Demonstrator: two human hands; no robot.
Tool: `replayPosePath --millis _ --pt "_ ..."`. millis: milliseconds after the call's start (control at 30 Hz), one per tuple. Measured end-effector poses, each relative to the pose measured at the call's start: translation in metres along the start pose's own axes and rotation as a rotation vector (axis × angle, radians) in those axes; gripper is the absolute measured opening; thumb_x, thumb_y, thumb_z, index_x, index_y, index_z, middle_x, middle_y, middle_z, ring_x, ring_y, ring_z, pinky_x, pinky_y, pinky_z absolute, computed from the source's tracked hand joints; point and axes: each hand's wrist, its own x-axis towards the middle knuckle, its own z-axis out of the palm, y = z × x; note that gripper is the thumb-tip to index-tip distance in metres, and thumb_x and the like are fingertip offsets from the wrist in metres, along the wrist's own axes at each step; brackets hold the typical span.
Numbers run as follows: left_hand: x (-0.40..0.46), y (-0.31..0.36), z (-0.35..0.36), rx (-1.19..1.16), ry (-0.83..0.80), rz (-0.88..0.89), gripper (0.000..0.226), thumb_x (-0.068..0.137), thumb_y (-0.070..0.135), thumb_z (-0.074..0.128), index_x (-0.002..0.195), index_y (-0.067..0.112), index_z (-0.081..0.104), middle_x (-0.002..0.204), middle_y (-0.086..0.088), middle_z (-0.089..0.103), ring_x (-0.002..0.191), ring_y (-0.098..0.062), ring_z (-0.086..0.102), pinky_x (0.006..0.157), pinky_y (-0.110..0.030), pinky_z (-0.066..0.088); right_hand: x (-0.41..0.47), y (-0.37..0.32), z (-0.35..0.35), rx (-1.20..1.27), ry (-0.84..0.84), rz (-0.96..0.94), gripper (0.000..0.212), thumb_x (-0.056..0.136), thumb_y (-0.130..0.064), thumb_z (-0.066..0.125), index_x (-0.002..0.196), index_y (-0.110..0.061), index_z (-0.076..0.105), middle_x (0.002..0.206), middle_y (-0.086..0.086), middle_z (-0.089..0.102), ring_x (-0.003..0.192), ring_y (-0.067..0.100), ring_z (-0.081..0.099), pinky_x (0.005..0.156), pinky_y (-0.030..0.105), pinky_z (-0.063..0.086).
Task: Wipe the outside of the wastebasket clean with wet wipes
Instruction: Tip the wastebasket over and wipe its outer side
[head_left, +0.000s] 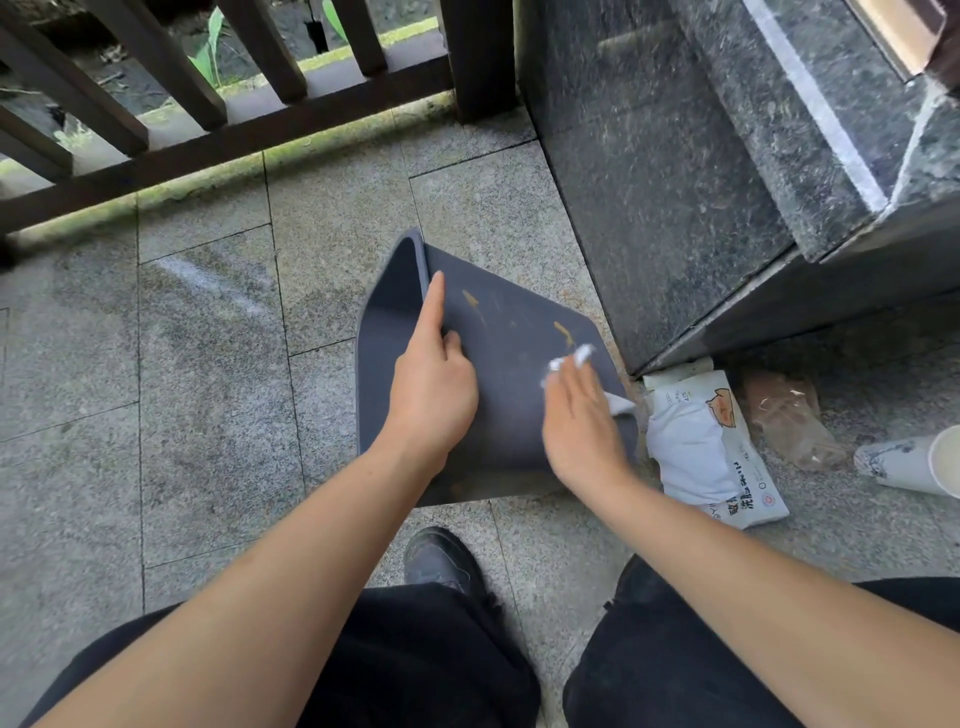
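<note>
The dark wastebasket (498, 374) lies tipped on its side on the stone floor (208, 364), its open mouth toward the railing (208, 130) and one flat side facing up, close to the foot of the dark stone wall (675, 208). The left hand (434, 384) rests on that side by the rim, forefinger stretched along the edge, other fingers curled. The right hand (576, 415) presses a white wipe (576, 358) flat against the bin under its extended fingers, just below two yellowish smears (563, 332). A wipes pack (701, 441) lies on the floor just beside the bin, a paper cup (914, 462) farther right.
</note>
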Motion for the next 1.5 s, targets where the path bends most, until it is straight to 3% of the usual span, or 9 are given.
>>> replayPosePath --millis 200,300,400,533,667,867,1000,1267,1500 --pt "0.004 -0.004 0.003 -0.078 0.006 -0.03 0.054 0.104 0.02 0.039 0.152 0.042 0.031 0.138 0.025 0.047 0.113 0.015 0.045 0.093 -0.007 0.032 -0.049 -0.049 0.024 0.279 0.026 -0.432 0.055 0.102 -0.03 0.021 0.155 -0.019 0.021 0.163 -0.005 0.018 0.15 0.002 0.007 0.123 0.036 0.009" --pt "0.002 -0.012 0.0 -0.09 0.023 -0.061 0.052 0.104 0.017 0.039 0.152 0.038 0.034 0.126 0.026 0.053 0.101 0.018 0.056 0.079 -0.004 0.041 -0.049 -0.026 0.025 0.104 0.047 -0.593 0.055 0.101 -0.025 0.031 0.154 -0.012 0.022 0.163 0.003 0.019 0.151 0.009 0.011 0.123 0.04 0.014" --pt "0.006 -0.014 -0.002 -0.103 0.043 -0.083 0.052 0.105 0.015 0.038 0.152 0.035 0.034 0.14 0.014 0.05 0.116 -0.004 0.054 0.089 -0.01 0.041 -0.038 -0.004 0.025 0.094 0.091 -0.583 0.052 0.101 -0.027 0.033 0.151 -0.012 0.034 0.159 0.006 0.033 0.149 0.014 0.022 0.121 0.041 0.02" --pt "0.011 -0.012 -0.002 -0.134 0.064 -0.1 0.052 0.105 0.017 0.039 0.152 0.037 0.034 0.133 0.017 0.047 0.119 -0.004 0.048 0.102 -0.022 0.038 -0.009 0.041 0.013 0.118 0.218 -0.165 0.05 0.102 -0.036 0.027 0.142 -0.017 0.049 0.153 0.003 0.043 0.14 0.024 0.039 0.112 0.047 0.035" --pt "0.008 -0.008 0.003 -0.039 0.061 -0.055 0.052 0.104 0.021 0.04 0.151 0.043 0.034 0.121 0.026 0.044 0.107 0.006 0.043 0.079 0.0 0.03 0.007 0.057 0.007 0.116 0.192 0.086 0.048 0.105 -0.025 0.026 0.148 -0.008 0.038 0.161 0.006 0.026 0.149 0.023 0.022 0.119 0.046 0.02" --pt "0.003 -0.005 0.007 0.113 0.013 0.063 0.047 0.104 0.031 0.039 0.149 0.042 0.035 0.117 0.023 0.048 0.079 0.036 0.039 0.066 0.01 0.024 -0.027 -0.033 0.027 0.222 0.081 -0.522 0.064 0.093 -0.02 0.035 0.154 -0.007 0.022 0.162 0.007 0.023 0.151 0.014 0.014 0.122 0.042 0.014" --pt "0.005 -0.017 0.009 0.032 0.05 0.007 0.043 0.103 0.037 0.038 0.146 0.045 0.038 0.129 0.01 0.058 0.112 -0.008 0.057 0.086 -0.008 0.038 -0.022 -0.022 0.027 0.147 0.04 -0.591 0.057 0.096 -0.022 0.032 0.152 -0.007 0.031 0.161 0.006 0.027 0.151 0.014 0.014 0.122 0.041 0.014" --pt "-0.002 -0.014 0.002 0.094 0.009 0.05 0.046 0.105 0.028 0.039 0.144 0.052 0.036 0.114 0.03 0.047 0.084 0.039 0.037 0.067 0.01 0.024 0.019 0.094 0.014 -0.01 0.087 0.197 0.051 0.102 -0.02 0.018 0.145 -0.001 0.039 0.157 0.017 0.031 0.145 0.031 0.024 0.118 0.044 0.02" --pt "-0.002 -0.011 0.004 0.121 -0.007 0.103 0.048 0.105 0.023 0.04 0.146 0.047 0.037 0.105 0.033 0.049 0.081 0.024 0.048 0.068 0.005 0.03 0.031 0.091 0.021 0.176 0.053 0.43 0.052 0.102 -0.026 0.02 0.148 -0.007 0.035 0.16 0.011 0.027 0.142 0.031 0.03 0.112 0.041 0.025"
